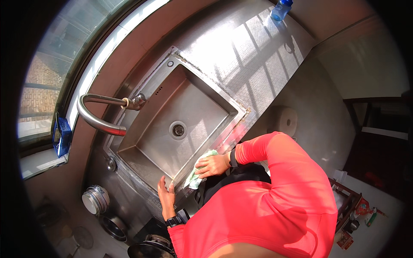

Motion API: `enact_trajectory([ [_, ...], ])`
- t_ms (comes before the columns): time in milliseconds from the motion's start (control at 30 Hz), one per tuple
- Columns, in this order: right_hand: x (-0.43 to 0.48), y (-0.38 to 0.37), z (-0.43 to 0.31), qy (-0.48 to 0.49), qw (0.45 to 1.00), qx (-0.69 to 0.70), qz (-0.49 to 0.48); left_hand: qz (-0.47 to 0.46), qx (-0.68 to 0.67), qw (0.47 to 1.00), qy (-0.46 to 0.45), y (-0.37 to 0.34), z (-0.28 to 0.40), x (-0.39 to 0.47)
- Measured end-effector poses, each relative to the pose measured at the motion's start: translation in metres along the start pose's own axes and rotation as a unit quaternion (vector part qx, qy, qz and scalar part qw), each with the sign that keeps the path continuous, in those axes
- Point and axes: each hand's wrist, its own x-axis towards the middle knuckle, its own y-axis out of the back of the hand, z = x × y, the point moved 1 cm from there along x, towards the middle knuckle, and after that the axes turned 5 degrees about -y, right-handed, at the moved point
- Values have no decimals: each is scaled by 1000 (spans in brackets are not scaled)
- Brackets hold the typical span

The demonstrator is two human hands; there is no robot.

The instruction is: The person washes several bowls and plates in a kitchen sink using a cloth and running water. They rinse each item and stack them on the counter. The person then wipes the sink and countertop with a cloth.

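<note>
My right hand (211, 165) lies over a pale green and white cloth (194, 181), pressing it against the front rim of a stainless steel sink (161, 142). Folds of the cloth stick out on both sides of the fingers. Near the sink's front left corner, my left hand (166, 196) is raised with fingers apart and nothing in it. A round drain strainer (178, 130) sits in the basin floor. The curved metal faucet (100, 124) is swung to the left, its spout end over the basin's left back edge.
Stacked bowls (96, 200), a dark metal pot (113, 227) and a wok (150, 248) stand left. A blue basket (62, 137) is on the windowsill. A blue bottle (280, 11) stands on the sunlit steel counter (245, 61). A paper roll (287, 122) is below the counter edge.
</note>
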Motion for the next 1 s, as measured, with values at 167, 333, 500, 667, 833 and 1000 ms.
enact_trajectory([
  [167,-106,93,18,-261,952,-158,18,-3,17,999,-37,-11,12,21],
  [333,-197,186,53,-421,878,-225,29,-22,4,996,-81,-41,63,49],
  [500,-294,266,121,-542,790,-282,44,-23,7,998,-65,-71,140,77],
  [667,-451,395,231,-627,641,-416,150,-40,39,998,-25,-118,215,104],
  [833,-554,511,326,-816,379,-372,226,-84,37,995,-44,-151,267,123],
  [1000,-479,504,398,-781,425,-361,280,-82,54,995,9,-151,300,134],
])
